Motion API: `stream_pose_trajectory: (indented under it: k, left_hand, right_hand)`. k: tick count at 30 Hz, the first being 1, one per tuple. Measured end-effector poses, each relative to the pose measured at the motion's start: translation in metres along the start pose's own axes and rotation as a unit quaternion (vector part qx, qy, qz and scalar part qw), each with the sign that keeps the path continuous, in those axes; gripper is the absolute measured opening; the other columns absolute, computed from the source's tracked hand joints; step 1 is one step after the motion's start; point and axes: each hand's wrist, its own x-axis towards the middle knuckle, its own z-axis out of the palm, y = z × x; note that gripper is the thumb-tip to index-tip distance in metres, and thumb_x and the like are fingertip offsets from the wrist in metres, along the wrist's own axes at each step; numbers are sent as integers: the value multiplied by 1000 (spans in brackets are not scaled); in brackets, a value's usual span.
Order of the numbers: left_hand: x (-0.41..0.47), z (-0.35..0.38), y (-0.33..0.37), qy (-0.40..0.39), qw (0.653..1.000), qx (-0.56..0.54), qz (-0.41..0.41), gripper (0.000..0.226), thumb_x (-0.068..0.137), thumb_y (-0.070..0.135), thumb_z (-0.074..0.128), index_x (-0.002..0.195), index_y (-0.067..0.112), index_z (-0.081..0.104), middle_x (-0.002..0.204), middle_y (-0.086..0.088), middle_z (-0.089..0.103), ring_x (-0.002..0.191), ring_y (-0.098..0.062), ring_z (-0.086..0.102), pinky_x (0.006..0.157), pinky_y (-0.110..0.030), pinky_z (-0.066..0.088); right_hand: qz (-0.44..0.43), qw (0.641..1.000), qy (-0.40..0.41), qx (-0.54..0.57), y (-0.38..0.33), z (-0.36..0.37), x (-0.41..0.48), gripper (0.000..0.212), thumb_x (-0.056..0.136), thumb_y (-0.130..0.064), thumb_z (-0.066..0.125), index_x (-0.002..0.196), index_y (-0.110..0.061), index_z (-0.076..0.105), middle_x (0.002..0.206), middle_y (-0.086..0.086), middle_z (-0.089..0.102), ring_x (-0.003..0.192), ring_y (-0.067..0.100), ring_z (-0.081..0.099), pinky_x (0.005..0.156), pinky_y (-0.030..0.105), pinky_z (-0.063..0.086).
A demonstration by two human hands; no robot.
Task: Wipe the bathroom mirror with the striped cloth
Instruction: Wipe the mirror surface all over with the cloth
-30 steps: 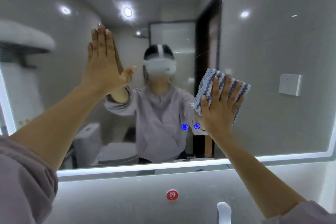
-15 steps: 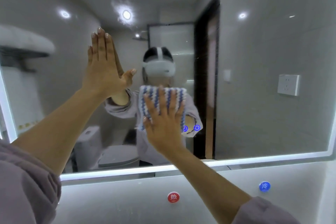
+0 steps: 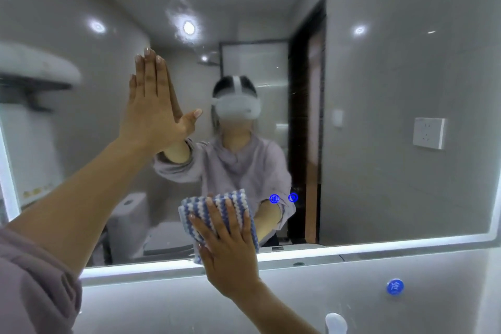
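The bathroom mirror [image 3: 379,171] fills most of the view, with a lit white strip along its lower edge. My right hand [image 3: 230,255] lies flat with straight, spread fingers on the blue-and-white striped cloth [image 3: 217,211], pressing it to the glass just above the lower edge, left of centre. My left hand [image 3: 151,106] is flat against the mirror higher up on the left, fingers together and pointing up, holding nothing. The mirror reflects a person in a lilac top wearing a white headset.
Two small blue touch icons [image 3: 283,198] glow on the glass right of the cloth. Below the mirror is a grey wall with a round blue cold-water mark [image 3: 395,286] and the top of a white tap [image 3: 335,323]. A socket's reflection [image 3: 429,133] shows at right.
My right hand has slid the cloth leftward from the mirror's right-centre and then down to the lower edge. My left hand has stayed pressed on the glass.
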Motion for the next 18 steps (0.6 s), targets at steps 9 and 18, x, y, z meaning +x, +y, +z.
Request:
stream_pose_trajectory:
  k: [9,18]
  left_hand:
    - [0,-2,1,-2,1000,7,6,106,83,64,44,146,0,-12,157,-18,-15,144,-29,-16,115,-38,-8]
    - [0,1,-2,0,1000,12,4,107,79,74,30,146,3,-13,157,-16,-15,144,-27,-17,115,-36,-10]
  right_hand:
    - [6,1000,1,24,11,-2,-13,52,99,-38,40,150,-32,31,161,-4,20,150,26,14,122,45,4]
    - [47,999,-16,-20,40,-8,-42,55,96,-42,39,150,-34,32,163,-6,14,150,25,11,122,44,0]
